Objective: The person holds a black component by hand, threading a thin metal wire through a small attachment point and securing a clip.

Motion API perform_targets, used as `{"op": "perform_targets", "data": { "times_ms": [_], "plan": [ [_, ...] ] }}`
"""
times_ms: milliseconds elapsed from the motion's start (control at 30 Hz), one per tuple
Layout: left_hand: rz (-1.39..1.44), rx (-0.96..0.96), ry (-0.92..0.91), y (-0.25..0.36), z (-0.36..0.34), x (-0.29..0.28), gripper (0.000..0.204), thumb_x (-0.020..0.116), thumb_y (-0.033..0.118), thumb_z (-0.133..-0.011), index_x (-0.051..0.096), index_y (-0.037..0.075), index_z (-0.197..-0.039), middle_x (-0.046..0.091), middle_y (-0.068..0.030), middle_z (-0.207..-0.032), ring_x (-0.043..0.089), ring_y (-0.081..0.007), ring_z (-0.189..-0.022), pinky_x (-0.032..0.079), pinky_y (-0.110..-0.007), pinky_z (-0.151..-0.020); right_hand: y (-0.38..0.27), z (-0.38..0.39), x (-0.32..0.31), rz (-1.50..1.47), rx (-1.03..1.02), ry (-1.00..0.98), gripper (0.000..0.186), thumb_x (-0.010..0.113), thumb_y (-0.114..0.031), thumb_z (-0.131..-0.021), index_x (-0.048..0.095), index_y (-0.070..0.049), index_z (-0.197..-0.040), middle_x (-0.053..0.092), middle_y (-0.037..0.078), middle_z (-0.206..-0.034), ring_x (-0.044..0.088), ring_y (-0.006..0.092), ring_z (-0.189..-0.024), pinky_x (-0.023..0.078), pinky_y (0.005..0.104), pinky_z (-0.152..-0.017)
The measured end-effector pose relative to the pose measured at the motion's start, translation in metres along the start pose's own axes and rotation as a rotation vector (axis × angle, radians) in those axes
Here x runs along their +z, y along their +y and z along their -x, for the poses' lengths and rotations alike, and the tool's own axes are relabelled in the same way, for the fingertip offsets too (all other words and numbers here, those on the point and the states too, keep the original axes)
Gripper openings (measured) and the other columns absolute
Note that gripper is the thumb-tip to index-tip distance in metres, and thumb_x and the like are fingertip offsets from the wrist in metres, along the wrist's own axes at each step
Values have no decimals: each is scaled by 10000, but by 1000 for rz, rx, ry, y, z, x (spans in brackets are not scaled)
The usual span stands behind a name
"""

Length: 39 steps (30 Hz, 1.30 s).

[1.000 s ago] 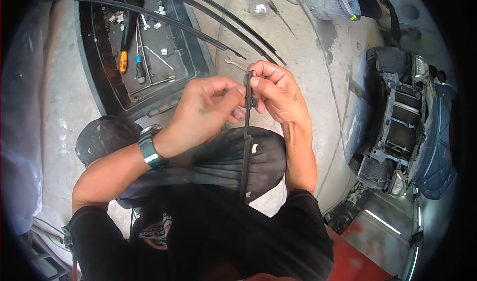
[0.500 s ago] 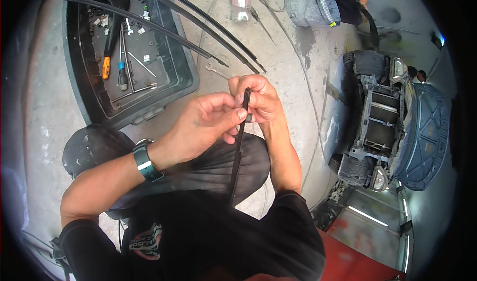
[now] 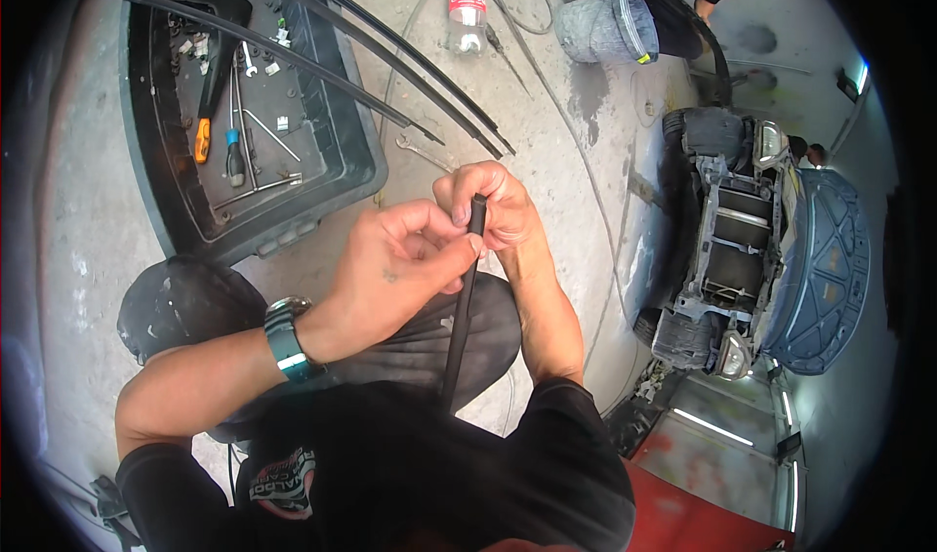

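Note:
A long, narrow black trim strip (image 3: 458,337) runs from my fingertips down toward my lap, its upper end tilted slightly right. My left hand (image 3: 386,274) pinches it between thumb and fingers a little below that end. At the top, my right hand (image 3: 500,208) grips the end with bent fingers, some hidden behind the strip. The strip's broad, smooth face is toward me. Just beyond my hands, more long black strips (image 3: 410,79) reach across a dark plastic tray (image 3: 356,186), their near ends sticking out over the floor.
The tray holds an orange-handled tool (image 3: 202,140), a blue-handled screwdriver (image 3: 234,159), rods and small clips. On the concrete floor are a wrench (image 3: 422,150), a plastic bottle (image 3: 468,30), a thin tool (image 3: 508,56) and a grey bucket (image 3: 607,27). A partly dismantled car (image 3: 737,240) stands right.
The strip has turned about its length, showing a smoother, broader face. Its top end and both hands sit slightly lower, and my right fingers have shifted around the end.

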<state>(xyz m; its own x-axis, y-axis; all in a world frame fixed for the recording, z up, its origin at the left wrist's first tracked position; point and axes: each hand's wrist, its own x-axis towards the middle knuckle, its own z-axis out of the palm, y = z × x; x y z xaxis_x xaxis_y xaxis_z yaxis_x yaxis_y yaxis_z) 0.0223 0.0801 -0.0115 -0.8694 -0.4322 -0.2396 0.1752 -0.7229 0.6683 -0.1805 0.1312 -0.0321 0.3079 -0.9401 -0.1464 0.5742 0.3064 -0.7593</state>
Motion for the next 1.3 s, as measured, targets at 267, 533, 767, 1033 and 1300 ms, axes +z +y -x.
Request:
{"op": "perform_targets", "data": {
  "times_ms": [267, 533, 767, 1033, 1300],
  "plan": [
    [-95, 192, 59, 3, -5, -7, 276, 716, 27, -873, 573, 24, -1109, 582, -36, -1014, 618, -61, -837, 537, -203, -661, -1, 1, 5, 23, -33, -2, 250, 724, -216, -898, 644, 21, -918, 578, 81, -779, 541, 104, -480, 427, 203, -403],
    [-512, 378, -186, 24, -17, -17, 345, 764, 74, -826, 653, 108, -1151, 460, -9, -1067, 482, -61, -904, 414, -194, -688, -7, 8, 8, 112, -7, 7, 332, 777, -232, -848, 629, 56, -918, 640, 131, -855, 617, 144, -538, 526, 237, -427],
    [-579, 416, -184, 26, -19, -13, 260, 765, 73, -813, 661, 99, -1050, 456, -10, -1006, 478, -70, -855, 392, -216, -762, -10, 14, 9, 52, 95, -23, 396, 788, -263, -838, 623, 83, -935, 631, 136, -816, 639, 163, -576, 547, 243, -439],
    [-577, 409, -14, 20, -12, 7, 256, 789, 43, -733, 652, 100, -941, 489, 13, -914, 420, -92, -838, 352, -238, -713, 6, 14, -10, 108, 58, -157, 474, 769, -344, -852, 616, 97, -938, 625, 150, -805, 630, 181, -609, 551, 260, -448],
    [-486, 441, 101, 17, -4, 9, 260, 775, -13, -714, 641, 83, -916, 493, -12, -964, 463, -85, -838, 386, -230, -712, 11, 6, -11, 122, 180, -67, 519, 815, -396, -798, 632, 72, -928, 638, 114, -818, 610, 194, -782, 519, 298, -663]
  ]
}}
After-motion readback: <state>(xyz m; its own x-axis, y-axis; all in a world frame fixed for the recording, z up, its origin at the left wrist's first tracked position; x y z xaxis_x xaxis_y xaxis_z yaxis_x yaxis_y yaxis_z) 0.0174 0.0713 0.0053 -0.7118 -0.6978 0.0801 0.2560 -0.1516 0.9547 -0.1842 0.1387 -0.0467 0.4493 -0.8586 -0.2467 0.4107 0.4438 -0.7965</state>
